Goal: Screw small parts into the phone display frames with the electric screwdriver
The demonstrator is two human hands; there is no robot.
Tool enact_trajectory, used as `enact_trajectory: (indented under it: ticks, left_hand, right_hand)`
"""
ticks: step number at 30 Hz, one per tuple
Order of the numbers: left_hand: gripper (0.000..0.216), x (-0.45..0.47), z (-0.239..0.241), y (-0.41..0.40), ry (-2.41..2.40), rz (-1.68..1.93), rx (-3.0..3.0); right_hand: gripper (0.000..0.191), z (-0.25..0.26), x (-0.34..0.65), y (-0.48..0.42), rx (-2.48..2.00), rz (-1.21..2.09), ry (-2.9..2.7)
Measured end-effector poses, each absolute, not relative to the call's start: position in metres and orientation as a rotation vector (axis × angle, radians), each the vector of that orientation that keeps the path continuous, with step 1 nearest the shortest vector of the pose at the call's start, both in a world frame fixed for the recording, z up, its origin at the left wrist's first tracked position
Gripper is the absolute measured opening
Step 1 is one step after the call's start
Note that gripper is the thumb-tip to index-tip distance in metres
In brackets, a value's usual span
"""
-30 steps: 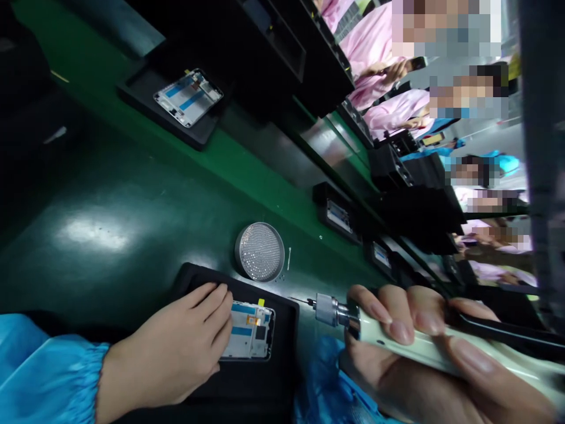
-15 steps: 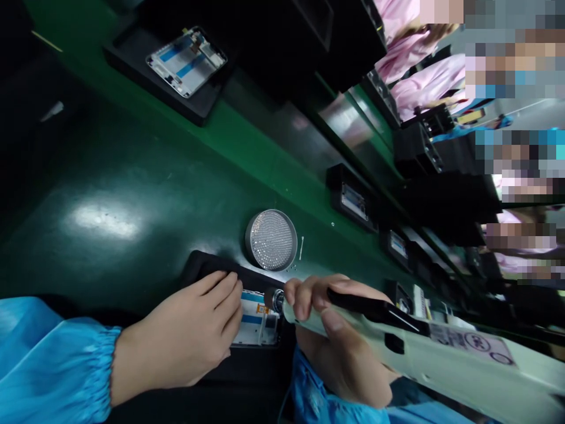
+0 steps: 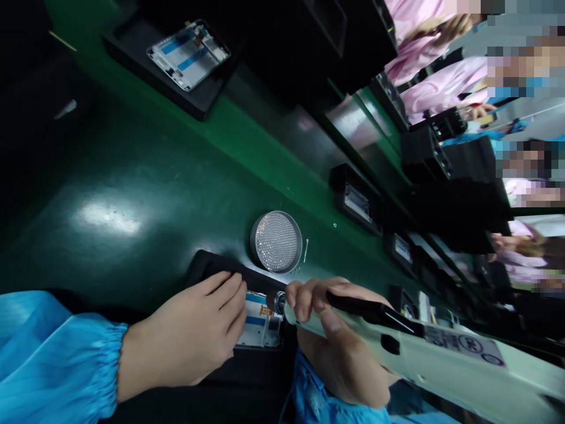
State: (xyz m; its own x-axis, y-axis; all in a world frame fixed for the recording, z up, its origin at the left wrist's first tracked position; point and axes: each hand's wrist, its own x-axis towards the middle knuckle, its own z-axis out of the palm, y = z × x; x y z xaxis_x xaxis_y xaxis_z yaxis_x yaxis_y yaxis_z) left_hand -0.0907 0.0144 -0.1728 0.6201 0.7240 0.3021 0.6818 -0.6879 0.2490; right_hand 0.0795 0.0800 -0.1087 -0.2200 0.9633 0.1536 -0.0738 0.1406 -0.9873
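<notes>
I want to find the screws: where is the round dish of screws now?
In the head view, the round screw dish sits on the green bench near the middle, just beyond the black tray under the left hand and the electric screwdriver in the right hand.

Glossy green bench top, shiny metal screw dish, smooth cream plastic screwdriver, matt black tray

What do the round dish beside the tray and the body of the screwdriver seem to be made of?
The round dish looks like dull grey metal: its rim has a brushed sheen, and many tiny bright points glint inside it. The screwdriver body, held in the right hand, looks like smooth pale plastic with a printed label; its tip collar looks like shiny metal.
</notes>
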Motion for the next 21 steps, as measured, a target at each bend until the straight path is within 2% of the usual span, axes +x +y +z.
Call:
enact_trajectory:
  ticks: [21]
  left_hand:
    - [0.056, -0.0894, -0.1734, 0.0121, 1.190, 0.598, 2.725]
  right_hand:
    - [0.023, -0.1111, 0.0830, 0.0792, -0.933, 1.294, -1.478]
